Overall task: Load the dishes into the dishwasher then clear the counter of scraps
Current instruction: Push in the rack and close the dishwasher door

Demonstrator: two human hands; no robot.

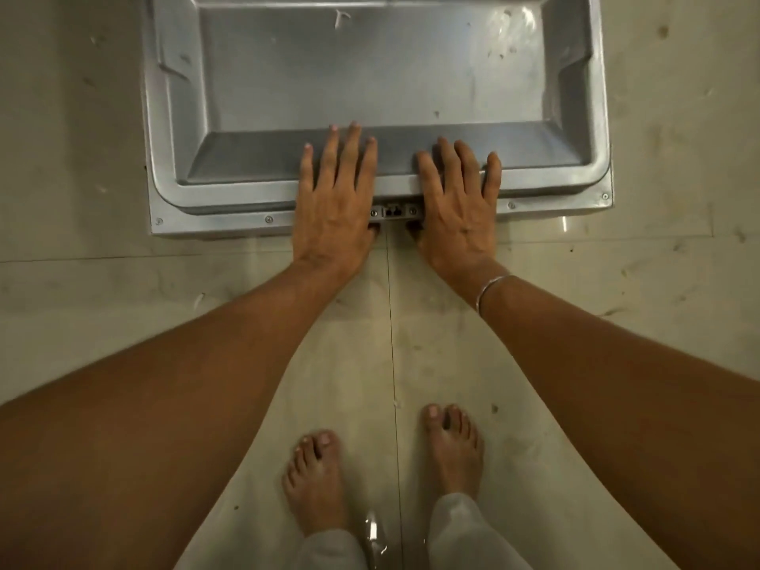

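The dishwasher door (370, 76) lies open and flat below me, its grey metal inner face up, with a few small specks and a pale scrap (340, 17) on it. My left hand (333, 199) and my right hand (456, 203) hold the door's near edge, either side of the latch (395, 210). On both hands the fingers lie straight on the inner face and the thumbs are tucked under the edge. No dishes, racks or counter are in view.
Pale floor tiles (658, 281) surround the door on the left, right and near side. My bare feet (316, 479) stand on the tiles just behind the door. A small shiny wet patch (372, 532) lies between them.
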